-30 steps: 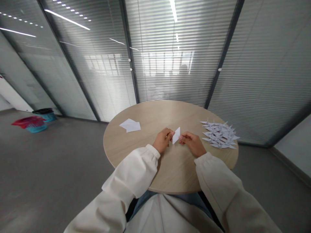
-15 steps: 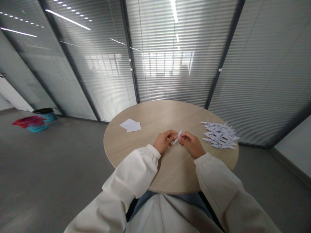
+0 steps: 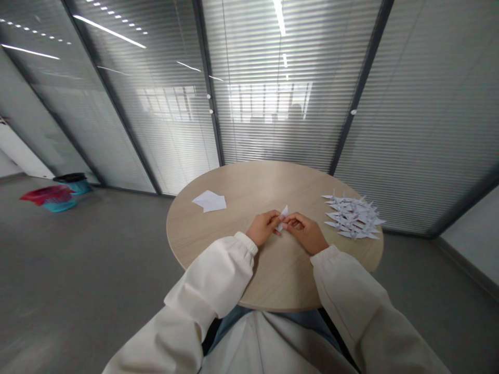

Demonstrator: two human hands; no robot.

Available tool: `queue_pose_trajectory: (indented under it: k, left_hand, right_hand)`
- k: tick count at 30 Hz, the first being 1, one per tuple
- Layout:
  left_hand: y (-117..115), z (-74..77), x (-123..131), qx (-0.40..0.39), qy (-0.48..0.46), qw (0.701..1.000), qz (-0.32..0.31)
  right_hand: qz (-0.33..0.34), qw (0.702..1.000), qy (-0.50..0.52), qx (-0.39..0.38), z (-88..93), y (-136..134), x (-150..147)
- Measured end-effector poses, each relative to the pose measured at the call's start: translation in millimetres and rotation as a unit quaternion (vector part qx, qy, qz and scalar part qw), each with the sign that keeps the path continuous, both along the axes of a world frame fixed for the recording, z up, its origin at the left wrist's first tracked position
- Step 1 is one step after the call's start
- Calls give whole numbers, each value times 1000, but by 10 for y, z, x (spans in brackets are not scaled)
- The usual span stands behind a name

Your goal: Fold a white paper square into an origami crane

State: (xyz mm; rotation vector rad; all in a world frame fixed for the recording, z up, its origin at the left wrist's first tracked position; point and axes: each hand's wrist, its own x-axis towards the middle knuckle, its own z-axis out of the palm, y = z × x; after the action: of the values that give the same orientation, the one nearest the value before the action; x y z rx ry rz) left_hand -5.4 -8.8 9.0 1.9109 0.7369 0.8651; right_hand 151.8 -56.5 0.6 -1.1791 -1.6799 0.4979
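1. Step in hand, by the look of it: folding of one small white paper [image 3: 284, 212], already narrowed to a slim folded piece and no longer a flat sheet.

2. Place of the paper: between both hands, near the centre of the round wooden table [image 3: 241, 192], with its pointed tip up toward 12 o'clock and its lower part behind the fingers.

3. Left hand [image 3: 264, 228]: a narrow pinch on the paper from the 9 o'clock side, fingertips close together, wrist resting low over the table.

4. Right hand [image 3: 306, 232]: an equally narrow pinch from the 3 o'clock side, fingers curled in and almost meeting those of the other hand around the paper.

5. Poor view at this size: the exact fold and the fingers bearing the paper too small to tell, though a two-handed hold seems likely.

6. Next move, as a judgement: a steady pinch from both sides, then a firm press along the fold, with the small tip kept aligned.

7. Nearby: a pile of paper cranes [image 3: 353, 218] at 3 o'clock on the table, just beyond the right hand; two overlapping white sheets [image 3: 208, 201] at 10 o'clock; on the floor, far off at 9 o'clock, a teal basket [image 3: 59, 205] under a red cloth [image 3: 46, 194].
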Motion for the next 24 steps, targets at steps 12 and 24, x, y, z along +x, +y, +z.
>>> queue_pose_trajectory:
  k: [12,24]
  left_hand:
    - [19,-6,14,-64,-48,997,20]
    - [68,-35,2,-8,1,999,50]
  right_hand:
    - [6,990,-105,93,-36,-14,-27]
    - [28,989,-111,92,-24,-31,-40]
